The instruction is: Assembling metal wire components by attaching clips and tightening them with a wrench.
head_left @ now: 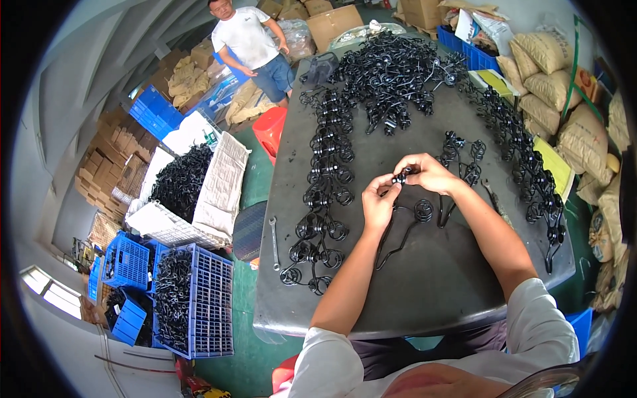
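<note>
Over the middle of the grey table (292,308), my two hands meet at a small dark fitting (401,178) on a black bent-wire spring. My left hand (378,204) pinches it from the left. From the other side, the thumb and fingers of my right hand (428,174) close on it. Below my hands a coil and long bent legs of black wire (423,211) show; whether they join the held piece is partly hidden. Close to my right hand lies another loose group of black wire springs (464,156).
A long row of coiled springs (332,146) lies left, another row (524,152) right, and a heap (398,73) at the far end. A wrench (274,244) rests near the left edge. Blue crates (212,302) and a red stool (269,132) stand left; a person (249,43) stands beyond.
</note>
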Demonstrator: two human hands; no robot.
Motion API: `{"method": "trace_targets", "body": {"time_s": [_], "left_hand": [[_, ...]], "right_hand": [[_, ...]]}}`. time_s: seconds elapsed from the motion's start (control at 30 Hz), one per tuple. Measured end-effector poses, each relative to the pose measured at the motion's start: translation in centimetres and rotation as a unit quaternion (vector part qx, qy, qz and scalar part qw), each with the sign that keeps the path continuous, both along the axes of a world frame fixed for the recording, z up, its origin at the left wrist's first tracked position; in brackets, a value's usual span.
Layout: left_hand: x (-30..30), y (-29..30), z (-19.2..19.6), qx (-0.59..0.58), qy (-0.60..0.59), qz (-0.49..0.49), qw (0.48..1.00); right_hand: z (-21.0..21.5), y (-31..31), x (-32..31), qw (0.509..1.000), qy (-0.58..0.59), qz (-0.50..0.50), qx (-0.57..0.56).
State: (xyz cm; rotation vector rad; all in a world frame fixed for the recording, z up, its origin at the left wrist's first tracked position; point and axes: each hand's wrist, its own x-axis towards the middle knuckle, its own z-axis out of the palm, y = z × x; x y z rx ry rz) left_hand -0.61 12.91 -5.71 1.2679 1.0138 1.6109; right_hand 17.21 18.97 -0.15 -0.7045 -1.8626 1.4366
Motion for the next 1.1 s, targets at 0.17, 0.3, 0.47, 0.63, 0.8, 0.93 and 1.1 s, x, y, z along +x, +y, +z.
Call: {"method": "trace_targets", "body": {"time_s": [0.17,0.3,0.47,0.63,0.8,0.93,1.1], "left_hand": [[0.0,-0.3,0.2,-0.005,-0.009,-0.013,1.0],[-0.1,-0.3,-0.3,-0.008,-0.016,-0.013,1.0],[-0.4,0.0,-1.0,0.004,-0.002,-0.018,1.0],[-0.5,0.1,0.0,-0.021,-0.018,-0.038,0.999],[-0.7,0.3,-0.3,-0.017,-0.01,-0.043,0.999],[-0.5,0.1,-0.2,0.019,0.021,-0.028,0.999],[-0.3,-0.4,0.3,0.003,0.011,-0.038,0.999]], "right_hand": [[-0.1,-0.2,0.2,1.0,0.005,-0.014,-0.002],[0.1,-0.5,0.1,1.0,-0.009,-0.021,-0.003],[-0.7,0.0,0.0,1.0,0.003,0.002,-0.002],[-0.7,0.7,0.3,0.999,0.018,0.037,0.007],[-0.9,1.0,0.2,0.997,0.058,0.042,-0.014],[-1.1,1.0,0.3,0.999,0.018,0.037,-0.003],[-0.7,0.6,0.5,0.999,0.017,0.034,0.003]]}}
